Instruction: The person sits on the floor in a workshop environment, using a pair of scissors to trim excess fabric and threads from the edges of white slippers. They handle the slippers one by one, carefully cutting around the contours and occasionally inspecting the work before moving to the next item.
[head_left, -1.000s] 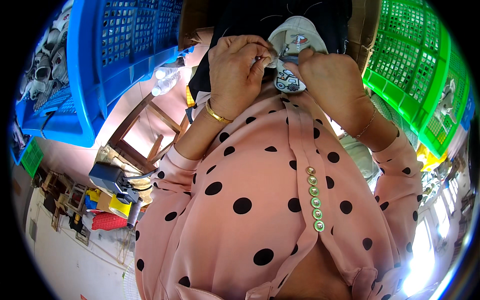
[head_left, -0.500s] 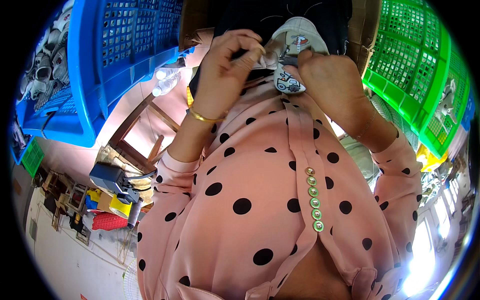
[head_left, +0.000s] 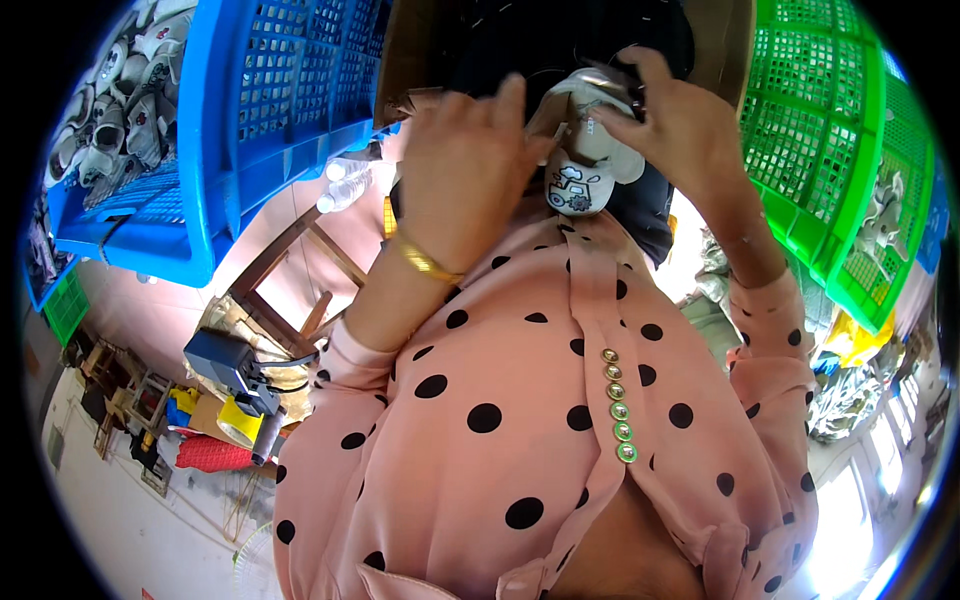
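A small pale child's shoe (head_left: 580, 188) with a printed cartoon vehicle on its toe sits in my lap, toe toward me. My left hand (head_left: 465, 165) is at the shoe's left side, its thumb and fingers closing on the pale edge near the opening. On the other side is my right hand (head_left: 690, 125), over the heel and inner sole, index finger raised and thumb reaching across the opening. A dark, shiny bit shows between those fingers, too blurred to name. The fingertips of both hands are partly hidden or smeared.
To the left stands a blue plastic crate (head_left: 222, 150), with several grey shoes (head_left: 125, 110) beyond its wall. Green crates (head_left: 815, 130) stand on the right. Plastic bottles (head_left: 345, 185), a wooden stool frame (head_left: 270, 265) and a black device (head_left: 225, 360) are at lower left.
My right hand has lifted and turned toward the far end of the shoe, fingers spreading. My left hand has come slightly nearer and right. The shoe's toe now faces me more squarely.
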